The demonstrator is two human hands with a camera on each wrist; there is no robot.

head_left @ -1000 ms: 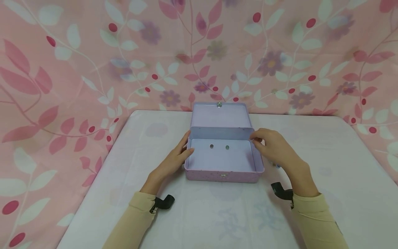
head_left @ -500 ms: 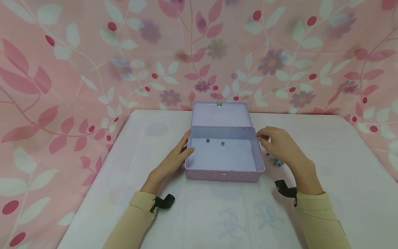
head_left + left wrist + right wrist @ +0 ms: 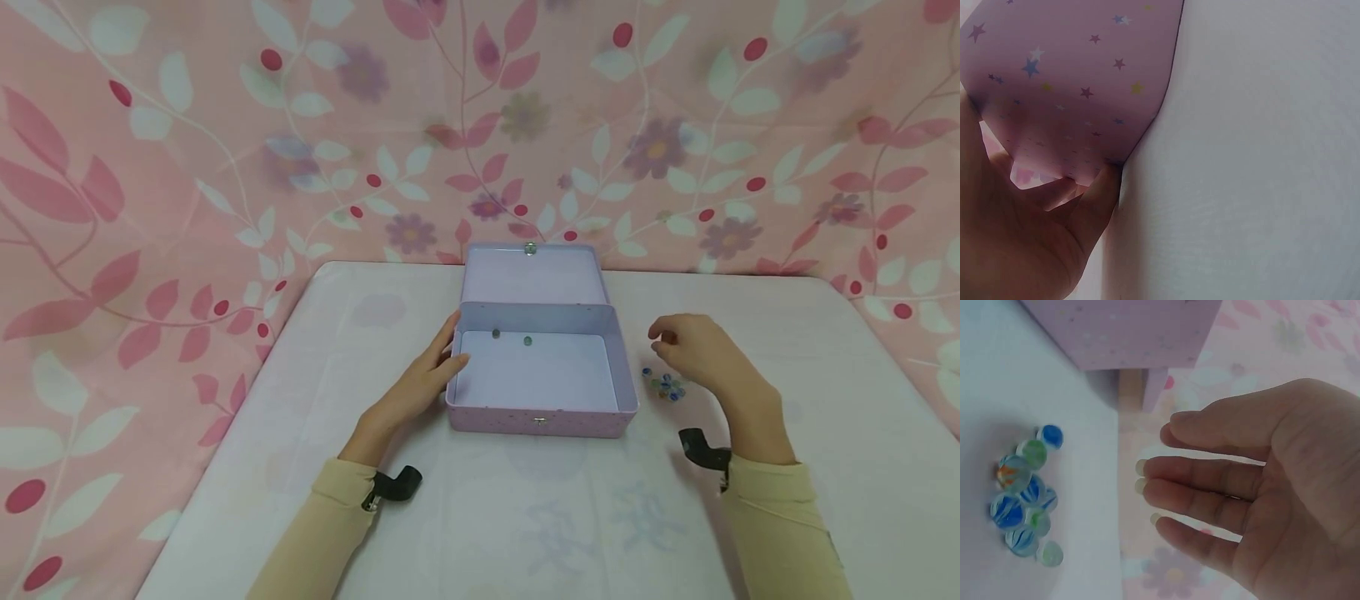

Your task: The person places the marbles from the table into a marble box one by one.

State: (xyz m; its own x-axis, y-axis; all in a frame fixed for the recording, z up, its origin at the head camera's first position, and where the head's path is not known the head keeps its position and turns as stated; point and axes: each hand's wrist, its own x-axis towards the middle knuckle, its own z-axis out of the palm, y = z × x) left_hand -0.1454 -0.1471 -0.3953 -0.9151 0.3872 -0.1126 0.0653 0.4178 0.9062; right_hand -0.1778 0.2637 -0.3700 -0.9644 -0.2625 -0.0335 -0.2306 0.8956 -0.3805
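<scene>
A lilac tin box (image 3: 540, 422) with printed stars stands on the table with its lid (image 3: 532, 275) raised. Inside it, toward the back left, lie two glass marbles: one dark (image 3: 496, 333) and one greenish (image 3: 528, 341). My left hand (image 3: 416, 390) holds the box's left side, thumb at the rim and fingers along the outer wall. To the right of the box, my right hand (image 3: 701, 354) is in the air with relaxed fingers and holds nothing. Close below it is a cluster of several glass marbles (image 3: 1013, 511) with blue, green and orange swirls.
A white patterned cloth covers the table (image 3: 480, 517). Behind the table hangs a pink floral curtain (image 3: 420, 125), near the raised lid. A black camera mount sits on each wrist.
My right hand has moved from the box's right rim out to the right, uncovering the marble cluster. Both marbles in the box have rolled back and left. The left hand stays put.
</scene>
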